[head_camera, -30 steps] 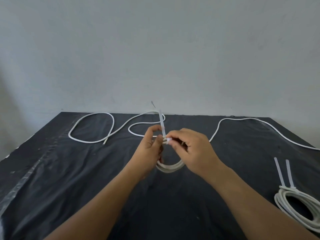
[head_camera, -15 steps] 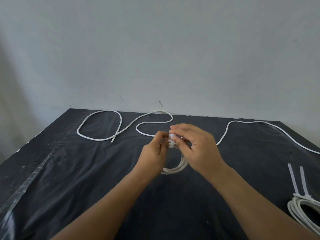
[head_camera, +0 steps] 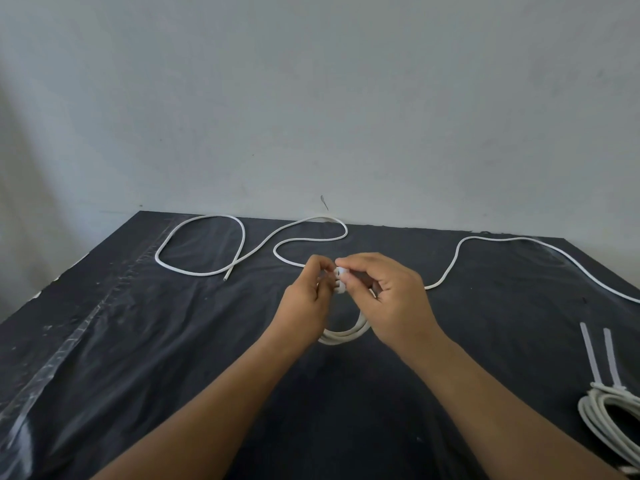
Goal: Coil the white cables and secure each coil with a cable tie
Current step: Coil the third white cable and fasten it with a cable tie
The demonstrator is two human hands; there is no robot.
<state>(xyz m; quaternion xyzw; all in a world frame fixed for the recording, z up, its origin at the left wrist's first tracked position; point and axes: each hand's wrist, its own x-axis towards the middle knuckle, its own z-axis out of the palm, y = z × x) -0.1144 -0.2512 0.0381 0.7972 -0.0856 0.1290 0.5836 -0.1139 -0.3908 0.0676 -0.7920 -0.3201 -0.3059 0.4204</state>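
A small coil of white cable (head_camera: 341,336) hangs between my hands over the middle of the black table (head_camera: 173,341). My left hand (head_camera: 306,294) pinches the coil's top from the left. My right hand (head_camera: 388,296) pinches the white cable tie (head_camera: 340,277) wrapped round the coil's top. Most of the tie is hidden by my fingers. A loose white cable (head_camera: 242,244) snakes across the far left of the table. Another loose white cable (head_camera: 519,242) runs from behind my right hand off to the right edge.
A finished white coil (head_camera: 609,415) lies at the right edge, with two cable tie tails (head_camera: 601,358) sticking up from it. A strip of clear tape (head_camera: 69,344) runs down the table's left side. A grey wall stands right behind the table.
The tie's long tail, which stood up above my fingers a second ago, is no longer seen. My fingertips have closed together over the tie at the coil's top.
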